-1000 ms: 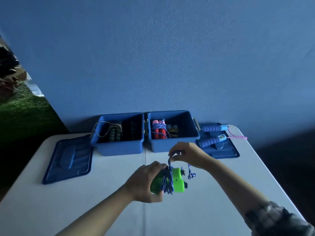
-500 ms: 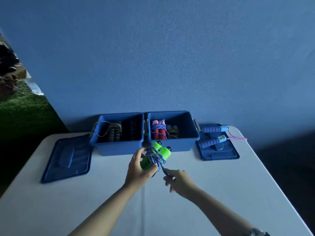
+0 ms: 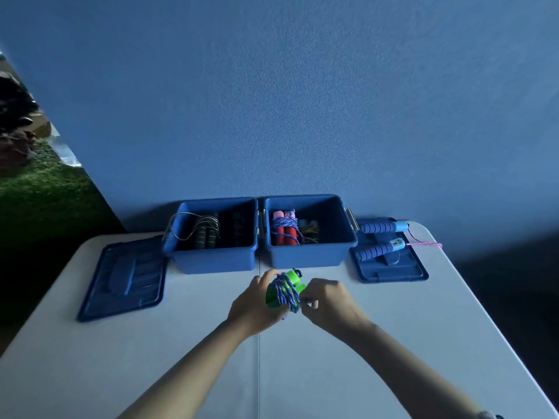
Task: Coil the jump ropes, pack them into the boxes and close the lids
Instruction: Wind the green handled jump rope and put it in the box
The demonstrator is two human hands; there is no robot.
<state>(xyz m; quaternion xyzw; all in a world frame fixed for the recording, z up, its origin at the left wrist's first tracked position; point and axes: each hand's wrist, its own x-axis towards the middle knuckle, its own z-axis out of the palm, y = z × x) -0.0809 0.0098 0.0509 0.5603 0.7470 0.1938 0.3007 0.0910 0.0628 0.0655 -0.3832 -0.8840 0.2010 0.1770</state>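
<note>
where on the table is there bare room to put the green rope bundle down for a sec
Bare table lies near the person, either side of the forearms, and in front of the left lid. A smaller bare strip runs between the right lid and the table's right edge. It is crowded at the back: two boxes side by side, and the blue-handled rope lying on the right lid.

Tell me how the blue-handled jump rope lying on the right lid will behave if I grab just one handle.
The blue-handled jump rope is uncoiled, so its thin pink cord will likely trail limply. The second handle probably drags or swings. The round, ribbed foam handles should grip well but may roll off the right lid.
</note>
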